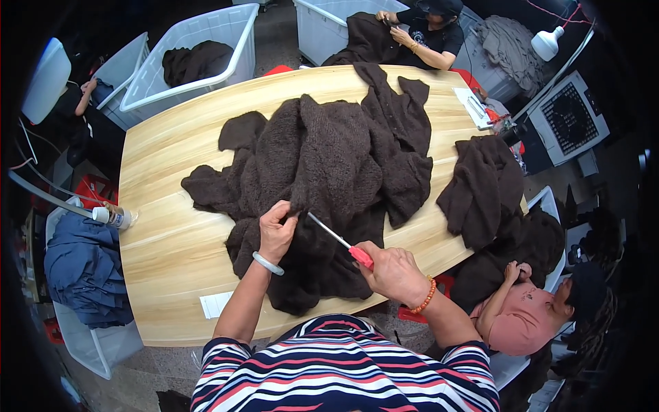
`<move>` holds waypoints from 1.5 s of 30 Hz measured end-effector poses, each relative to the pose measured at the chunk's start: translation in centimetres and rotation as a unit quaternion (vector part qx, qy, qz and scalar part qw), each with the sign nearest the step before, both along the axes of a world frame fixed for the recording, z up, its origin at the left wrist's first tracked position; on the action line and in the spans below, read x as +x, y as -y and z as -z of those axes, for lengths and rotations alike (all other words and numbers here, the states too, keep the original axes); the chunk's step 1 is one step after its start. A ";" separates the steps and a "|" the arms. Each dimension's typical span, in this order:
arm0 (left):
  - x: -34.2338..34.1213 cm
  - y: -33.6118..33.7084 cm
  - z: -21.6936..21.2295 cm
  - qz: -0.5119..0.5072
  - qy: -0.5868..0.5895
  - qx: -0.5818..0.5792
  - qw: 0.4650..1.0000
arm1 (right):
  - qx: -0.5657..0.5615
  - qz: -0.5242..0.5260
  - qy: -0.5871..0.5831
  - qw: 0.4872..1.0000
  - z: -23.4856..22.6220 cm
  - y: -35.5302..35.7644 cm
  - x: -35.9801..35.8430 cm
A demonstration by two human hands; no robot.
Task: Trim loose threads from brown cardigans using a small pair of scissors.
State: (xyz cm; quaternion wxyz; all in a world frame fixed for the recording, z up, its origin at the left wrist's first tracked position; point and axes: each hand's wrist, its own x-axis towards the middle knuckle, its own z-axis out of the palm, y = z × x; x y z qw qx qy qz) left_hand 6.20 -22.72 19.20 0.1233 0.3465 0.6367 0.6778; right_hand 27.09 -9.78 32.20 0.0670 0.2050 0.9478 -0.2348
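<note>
A heap of dark brown knitted garments (336, 151) lies across the middle of the wooden table. My left hand (276, 230), with a pale bangle at its wrist, pinches a fold of the knit at the near side of the heap. In my right hand (395, 275) is a red-handled tool (358, 255) with a slim metal shaft. Its kind cannot be made out, though it may be scissors seen edge-on. The tool's tip points up and left, close to the fold by my left fingers. An orange beaded bracelet circles my right wrist.
Another brown garment (484, 185) lies at the table's right. A bottle (113, 216) stands at the left edge, a white paper (217, 305) near the front. Around the wooden table (161, 275) are white bins (240, 55). A person (525, 312) sits at right, another (436, 38) behind.
</note>
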 end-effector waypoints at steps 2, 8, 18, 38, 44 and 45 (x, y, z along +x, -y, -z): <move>-0.3 0.3 0.3 0.010 0.016 -0.006 1.000 | 0.016 0.031 -0.001 0.999 0.1 -0.1 0.0; -0.4 0.7 1.0 0.030 0.032 -0.010 0.999 | -0.013 -0.011 0.009 1.000 0.0 0.3 0.2; -0.1 1.0 1.3 0.037 0.020 -0.035 0.999 | -0.044 -0.038 0.003 0.998 0.3 0.9 0.9; 3.2 1.9 4.4 0.015 0.282 -0.001 0.959 | -0.037 -0.057 0.057 0.996 0.9 1.7 3.6; 5.4 2.8 4.4 -0.012 0.429 0.013 0.903 | -0.037 -0.033 0.059 0.997 1.7 1.2 4.6; 5.5 2.7 5.1 -0.017 0.433 0.021 0.901 | -0.058 -0.065 0.045 0.995 2.1 1.2 4.8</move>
